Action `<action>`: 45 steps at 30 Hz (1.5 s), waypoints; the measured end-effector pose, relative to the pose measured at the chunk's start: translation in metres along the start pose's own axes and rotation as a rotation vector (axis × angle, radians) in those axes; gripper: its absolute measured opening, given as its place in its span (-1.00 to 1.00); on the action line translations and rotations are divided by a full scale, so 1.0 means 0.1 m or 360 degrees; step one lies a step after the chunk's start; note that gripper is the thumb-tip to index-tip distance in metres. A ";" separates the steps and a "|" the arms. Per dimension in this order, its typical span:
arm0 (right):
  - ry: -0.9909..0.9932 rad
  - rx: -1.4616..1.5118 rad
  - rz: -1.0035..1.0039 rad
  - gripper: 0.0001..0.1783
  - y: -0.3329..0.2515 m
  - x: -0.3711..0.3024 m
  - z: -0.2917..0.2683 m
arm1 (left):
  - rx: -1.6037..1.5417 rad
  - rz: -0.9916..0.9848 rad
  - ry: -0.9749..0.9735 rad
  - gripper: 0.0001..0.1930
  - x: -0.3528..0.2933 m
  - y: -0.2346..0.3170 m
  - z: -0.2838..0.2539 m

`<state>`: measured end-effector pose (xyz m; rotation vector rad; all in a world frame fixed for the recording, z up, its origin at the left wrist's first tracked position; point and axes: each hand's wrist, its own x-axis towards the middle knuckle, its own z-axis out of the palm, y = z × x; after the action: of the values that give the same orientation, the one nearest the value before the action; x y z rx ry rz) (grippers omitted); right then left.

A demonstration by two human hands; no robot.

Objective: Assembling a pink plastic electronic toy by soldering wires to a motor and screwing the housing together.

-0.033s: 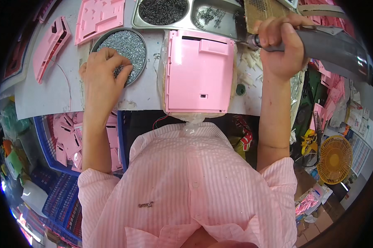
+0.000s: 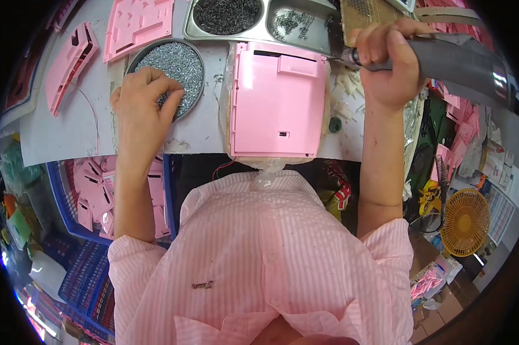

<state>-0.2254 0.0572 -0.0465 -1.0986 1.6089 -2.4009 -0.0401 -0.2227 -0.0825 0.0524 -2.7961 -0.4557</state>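
My left hand (image 2: 147, 98) reaches over a round bowl (image 2: 200, 80) of small silvery screws (image 2: 170, 60). Its thumb and fingers are bent together at the screws; whatever they pinch is too small to make out. My right hand (image 2: 389, 63) is wrapped round a dark grey electric screwdriver (image 2: 460, 63), held level with its tip pointing left. That tip is beside the upper right corner of a pink plastic housing (image 2: 276, 109), which lies flat on a plastic-wrapped pad between my hands.
A metal tray (image 2: 264, 31) with dark springs or small parts stands behind the housing. More pink parts lie at left: a curved piece (image 2: 69, 69) with a thin wire and a flat panel (image 2: 138, 26). Below the table edge, a blue basket (image 2: 64, 198) holds pink parts. A yellow fan (image 2: 466, 222) stands right.
The electric screwdriver and my right hand have shifted very slightly. My left hand stays at the screws.
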 end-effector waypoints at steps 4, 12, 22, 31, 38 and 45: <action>-0.0007 -0.0076 0.0016 -0.93 0.03 0.00 0.07 | -0.0282 -0.0181 0.0003 -0.87 0.03 -0.08 0.03; -0.0054 -0.0058 0.0029 -0.92 0.06 0.00 0.04 | -0.0271 -0.0283 -0.0052 -0.80 0.11 -0.20 0.06; 0.0043 -0.0100 0.0168 -0.92 0.08 0.03 0.15 | -0.0640 -0.0247 0.0068 -0.91 0.08 -0.05 -0.01; -0.0497 0.0475 0.0265 -0.74 -0.60 -0.04 0.74 | -0.0951 0.0377 0.0227 -0.85 -0.01 0.66 0.18; -0.0653 0.0370 0.0272 -0.72 -0.50 -0.11 0.90 | -0.1044 0.0355 0.0171 -0.82 -0.07 0.65 0.19; -0.0545 0.0366 0.0178 -0.75 -0.32 0.09 0.94 | -0.0607 0.0058 0.0350 -0.78 0.03 0.44 0.04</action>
<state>-0.1672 -0.0057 0.0042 -1.2530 1.2196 -2.1184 -0.0431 -0.1803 -0.0712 -0.0310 -2.4483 -0.9060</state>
